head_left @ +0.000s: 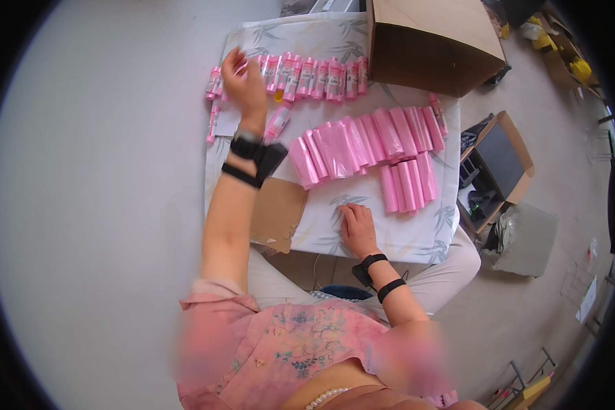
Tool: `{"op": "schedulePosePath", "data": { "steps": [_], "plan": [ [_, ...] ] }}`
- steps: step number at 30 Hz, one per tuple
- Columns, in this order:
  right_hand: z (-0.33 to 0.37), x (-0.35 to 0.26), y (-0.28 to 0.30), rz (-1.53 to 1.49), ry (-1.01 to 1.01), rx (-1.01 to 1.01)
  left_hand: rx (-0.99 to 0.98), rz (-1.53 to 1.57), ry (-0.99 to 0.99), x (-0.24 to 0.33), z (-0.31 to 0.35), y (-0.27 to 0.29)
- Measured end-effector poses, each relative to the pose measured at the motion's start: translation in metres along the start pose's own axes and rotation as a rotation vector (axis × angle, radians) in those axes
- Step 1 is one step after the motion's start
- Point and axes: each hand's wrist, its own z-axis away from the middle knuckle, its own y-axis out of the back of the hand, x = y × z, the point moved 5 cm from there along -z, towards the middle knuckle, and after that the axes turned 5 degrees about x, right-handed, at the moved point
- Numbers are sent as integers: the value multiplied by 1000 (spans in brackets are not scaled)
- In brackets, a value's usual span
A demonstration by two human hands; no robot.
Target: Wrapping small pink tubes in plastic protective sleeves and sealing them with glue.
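My left hand (242,85) is stretched over the far left of the table, above the left end of a row of pink plastic rolls with printed labels (307,78). Its fingers are loosely bent and apart, and I see nothing held in them. On the cloth near the front edge rests my right hand (359,231), fingers a little curled and holding nothing. Beyond it lie pink rolls without labels (342,147), side by side in a slanting row, with a smaller group (408,184) to the right. One labelled roll (278,121) lies apart, near my left wrist.
A leaf-patterned white cloth (328,222) covers the table. At the far right stands a large cardboard box (437,41). A flat brown cardboard piece (278,212) lies under my left forearm. An open box (495,174) and a greyish stool (526,239) stand right of the table.
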Motion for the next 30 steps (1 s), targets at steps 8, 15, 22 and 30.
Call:
{"op": "schedulePosePath", "data": {
  "steps": [8, 15, 22, 30],
  "plan": [
    [-3, -9, -10, -16, 4, -26, -275, -498, 49, -88, 101, 125],
    [-1, -10, -9, 42, 45, -13, -467, -678, 40, -104, 114, 98],
    [-2, -12, -11, 51, 44, -23, -415, -814, -62, -114, 110, 86],
    [0, -10, -9, 60, 33, -22, -462, -857, -52, -120, 111, 76]
  ]
}}
